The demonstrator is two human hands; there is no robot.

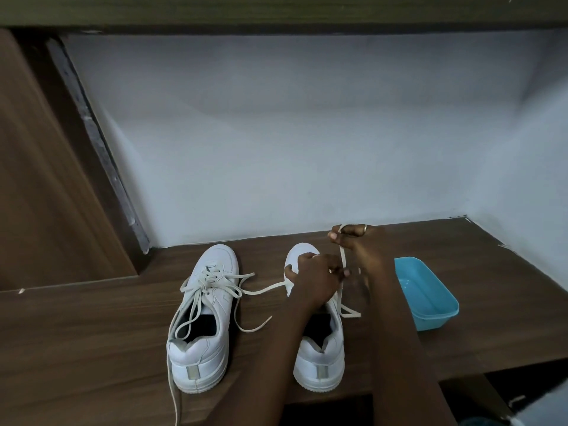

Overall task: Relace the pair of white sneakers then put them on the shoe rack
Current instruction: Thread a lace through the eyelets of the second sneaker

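Head view: just left of the blue tub (pixel 427 293), your right hand (pixel 353 241) pinches the raised lace (pixel 342 256) of the right sneaker (pixel 319 355); your left hand (pixel 313 278) grips that sneaker's front. The left sneaker (pixel 203 318) sits farther left.

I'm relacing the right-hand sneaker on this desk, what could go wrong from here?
The left sneaker's loose lace reaches the left hand gripping the right sneaker; it might get snagged or threaded by mistake. Another lace end trails toward the desk's near edge; catching it may drag that shoe off. The right hand pinches the working lace; a hard tug could shove the shoe toward the blue tub.
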